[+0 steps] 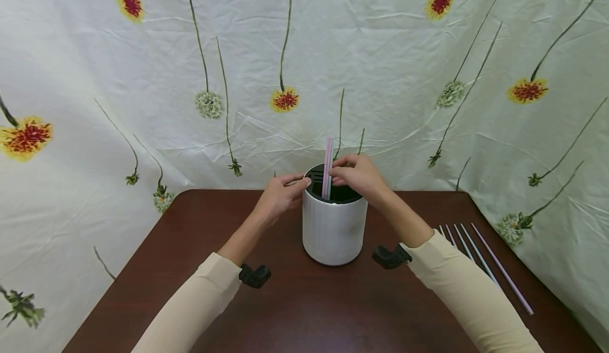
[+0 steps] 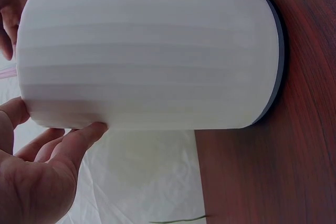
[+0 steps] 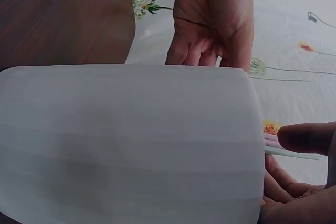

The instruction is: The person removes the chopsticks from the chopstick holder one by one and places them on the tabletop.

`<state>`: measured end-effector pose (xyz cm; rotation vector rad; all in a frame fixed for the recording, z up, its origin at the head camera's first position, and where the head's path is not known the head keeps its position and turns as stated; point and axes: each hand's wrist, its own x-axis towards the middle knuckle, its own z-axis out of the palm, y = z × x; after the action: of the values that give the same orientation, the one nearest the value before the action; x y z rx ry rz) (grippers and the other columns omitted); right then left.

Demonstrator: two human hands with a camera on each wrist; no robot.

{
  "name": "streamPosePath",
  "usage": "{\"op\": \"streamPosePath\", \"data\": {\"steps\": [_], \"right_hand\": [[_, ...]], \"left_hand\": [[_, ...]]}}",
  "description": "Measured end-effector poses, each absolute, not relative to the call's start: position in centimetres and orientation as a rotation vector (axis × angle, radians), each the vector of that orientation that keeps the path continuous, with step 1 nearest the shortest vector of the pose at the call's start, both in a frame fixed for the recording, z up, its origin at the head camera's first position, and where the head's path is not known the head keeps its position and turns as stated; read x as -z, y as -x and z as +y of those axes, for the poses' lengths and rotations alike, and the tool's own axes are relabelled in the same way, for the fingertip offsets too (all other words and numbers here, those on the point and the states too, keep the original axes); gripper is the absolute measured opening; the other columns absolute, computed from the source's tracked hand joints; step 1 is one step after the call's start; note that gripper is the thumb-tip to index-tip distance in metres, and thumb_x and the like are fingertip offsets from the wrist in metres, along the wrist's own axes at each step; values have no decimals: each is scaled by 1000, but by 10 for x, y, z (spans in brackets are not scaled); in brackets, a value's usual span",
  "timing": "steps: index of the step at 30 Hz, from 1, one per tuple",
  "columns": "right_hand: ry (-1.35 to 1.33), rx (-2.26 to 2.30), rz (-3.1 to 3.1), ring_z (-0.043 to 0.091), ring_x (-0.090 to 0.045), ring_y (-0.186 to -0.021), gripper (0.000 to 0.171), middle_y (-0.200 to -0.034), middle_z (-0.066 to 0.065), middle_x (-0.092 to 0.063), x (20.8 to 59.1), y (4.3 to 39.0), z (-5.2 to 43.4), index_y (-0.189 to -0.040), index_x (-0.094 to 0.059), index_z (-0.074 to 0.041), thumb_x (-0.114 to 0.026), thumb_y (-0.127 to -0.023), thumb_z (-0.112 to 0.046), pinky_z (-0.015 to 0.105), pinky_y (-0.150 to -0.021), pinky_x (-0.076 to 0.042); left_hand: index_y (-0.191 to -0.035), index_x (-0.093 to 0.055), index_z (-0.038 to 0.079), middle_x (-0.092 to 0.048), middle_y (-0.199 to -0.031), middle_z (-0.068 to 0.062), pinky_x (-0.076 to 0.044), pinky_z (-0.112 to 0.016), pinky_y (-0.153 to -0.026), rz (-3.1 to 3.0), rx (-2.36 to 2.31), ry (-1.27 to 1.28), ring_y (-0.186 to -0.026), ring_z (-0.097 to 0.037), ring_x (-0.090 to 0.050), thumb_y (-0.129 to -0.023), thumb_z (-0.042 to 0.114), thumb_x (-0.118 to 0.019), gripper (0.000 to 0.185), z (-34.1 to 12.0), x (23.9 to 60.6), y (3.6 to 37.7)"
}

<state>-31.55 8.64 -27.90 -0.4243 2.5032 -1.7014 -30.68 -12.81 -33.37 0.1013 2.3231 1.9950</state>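
A white cylindrical holder (image 1: 334, 234) with a black slotted top (image 1: 316, 175) stands upright on the table. My left hand (image 1: 282, 197) grips its upper left side, thumb at the rim and fingers along the outer wall. Pink and light blue straws (image 1: 328, 168) rise upright out of the opening. Over the right of the rim, my right hand (image 1: 358, 176) pinches these straws between thumb and fingers. In the right wrist view, the thumb (image 3: 304, 137) lies right at the pink and pale straws (image 3: 271, 140); their lower ends are hidden inside the holder.
Several loose straws (image 1: 503, 270) in purple, blue and white lie side by side at the right of the dark wooden table (image 1: 304, 310), partly behind the right sleeve. A white flowered cloth (image 1: 266, 36) hangs behind the table. Each wrist wears a black camera mount (image 1: 255, 276).
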Motion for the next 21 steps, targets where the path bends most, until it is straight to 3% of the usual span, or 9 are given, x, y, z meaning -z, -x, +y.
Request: {"op": "streamPosePath", "data": {"steps": [21], "right_hand": [[414,1745,2542,30,-74,-94,23,-106,18,-75,286,317,87,-109,-68,2,-73,-94,-14,45,-97,-57]], "left_hand": [[-147,-55,11,-55,-148,-12,-51,-48,-106,2368,-1935,-113,-132,-28,-59,-100,35,-66,54,-127,332,307]]}}
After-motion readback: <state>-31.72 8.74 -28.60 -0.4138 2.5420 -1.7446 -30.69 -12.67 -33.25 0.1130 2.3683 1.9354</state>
